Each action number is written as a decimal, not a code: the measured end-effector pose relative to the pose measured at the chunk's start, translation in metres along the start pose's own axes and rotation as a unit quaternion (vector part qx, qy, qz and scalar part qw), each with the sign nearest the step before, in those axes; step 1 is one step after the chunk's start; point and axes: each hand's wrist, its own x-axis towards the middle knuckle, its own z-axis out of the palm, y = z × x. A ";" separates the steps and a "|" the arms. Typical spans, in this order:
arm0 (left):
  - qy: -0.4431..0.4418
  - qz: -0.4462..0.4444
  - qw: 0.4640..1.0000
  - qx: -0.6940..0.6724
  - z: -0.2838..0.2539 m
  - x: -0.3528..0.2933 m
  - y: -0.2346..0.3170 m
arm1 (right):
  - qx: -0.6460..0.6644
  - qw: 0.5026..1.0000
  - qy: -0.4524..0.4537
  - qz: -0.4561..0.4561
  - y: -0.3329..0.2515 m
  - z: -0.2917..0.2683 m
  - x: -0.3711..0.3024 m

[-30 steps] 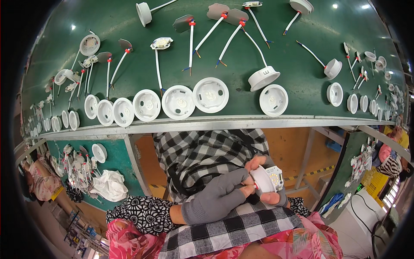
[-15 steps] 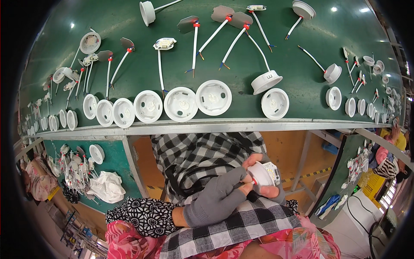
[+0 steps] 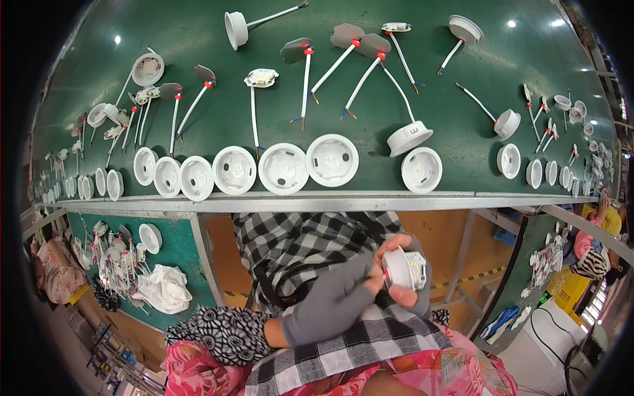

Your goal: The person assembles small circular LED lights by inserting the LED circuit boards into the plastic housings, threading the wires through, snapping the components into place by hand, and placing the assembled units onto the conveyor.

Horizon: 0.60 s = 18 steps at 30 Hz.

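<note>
The green counter (image 3: 185,39) carried most of the parts, its metal rim running across in front of the person. Lower, off the left of its near edge, stood a side table (image 3: 181,239) with a pile of cabled parts (image 3: 115,261) and a white rag (image 3: 164,289) on it. Checked cloth (image 3: 304,241) covered the lap, perhaps to guard the clothes.

Both hands worked over the lap, short of the counter's near edge, likely to keep the piece close to the body. Grey gloves left the fingertips bare, presumably for touch. The right hand (image 3: 411,274) grasped a white cup (image 3: 394,265), thumb on the near side, other fingers round the far side, so that its back faced the left hand. The left hand (image 3: 337,297) came across, a little blurred, its fingers pinched together just behind the cup; they seemed to grasp its cable, though they hid it.

Along the counter's near edge, other cups (image 3: 284,158) stood in a row, mostly open side toward the person, probably for easy reach. Behind them, boards (image 3: 262,78) lay with many cables (image 3: 307,86) pointing at that edge, perhaps to be simple to pick up. A light board (image 3: 416,269) showed at the held cup's front; how deep it sat could not be told. A red ring (image 3: 387,272) showed at the cup's back, beside the left fingers.
</note>
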 end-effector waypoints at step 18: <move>-0.064 -0.214 0.960 -0.170 -0.035 -0.004 0.020 | -0.068 0.996 -0.055 0.030 -0.015 0.017 0.013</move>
